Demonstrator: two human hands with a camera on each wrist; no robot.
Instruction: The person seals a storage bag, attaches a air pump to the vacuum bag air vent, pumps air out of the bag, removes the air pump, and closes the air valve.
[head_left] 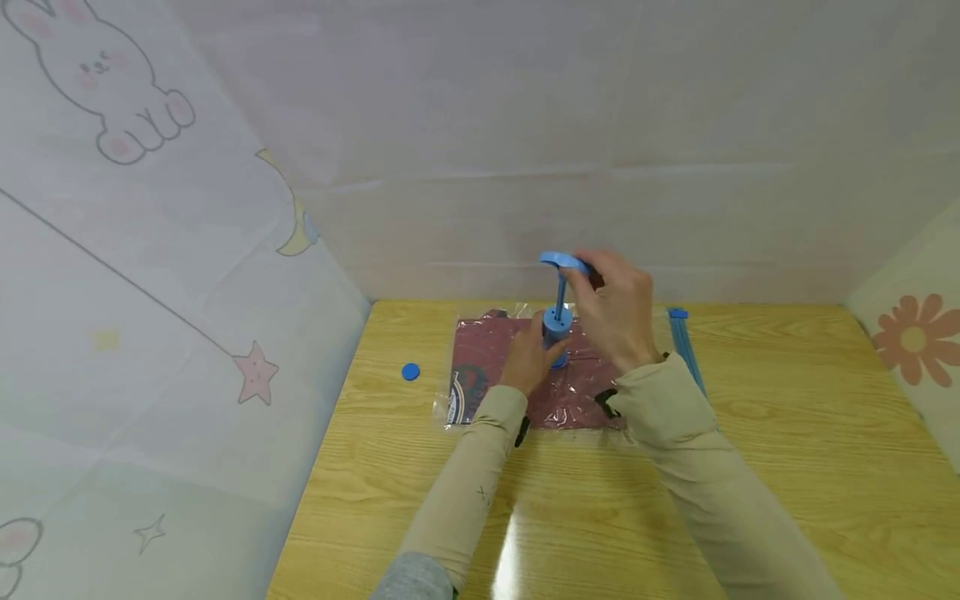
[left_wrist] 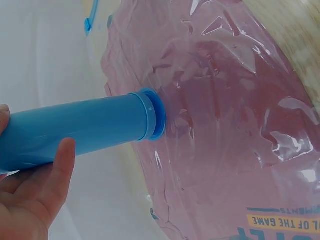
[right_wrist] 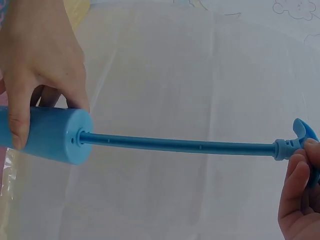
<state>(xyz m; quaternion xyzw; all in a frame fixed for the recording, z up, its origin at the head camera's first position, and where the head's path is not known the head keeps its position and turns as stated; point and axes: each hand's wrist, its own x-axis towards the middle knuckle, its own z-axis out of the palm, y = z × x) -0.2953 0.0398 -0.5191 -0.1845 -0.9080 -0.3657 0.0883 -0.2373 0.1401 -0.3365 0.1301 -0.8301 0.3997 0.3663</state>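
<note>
A blue hand pump stands upright on a clear vacuum storage bag with dark red cloth inside. Its lower end meets the bag's blue valve ring. My left hand grips the pump's cylinder, fingers on one side and thumb on the other. Above it, my right hand holds the pump's T-shaped handle. The rod is drawn far out of the cylinder, as the right wrist view shows.
A round blue cap lies on the wooden table left of the bag. Along the bag's right edge runs a blue zip strip with a slider. Pale cloth walls with printed cartoons stand behind and at both sides.
</note>
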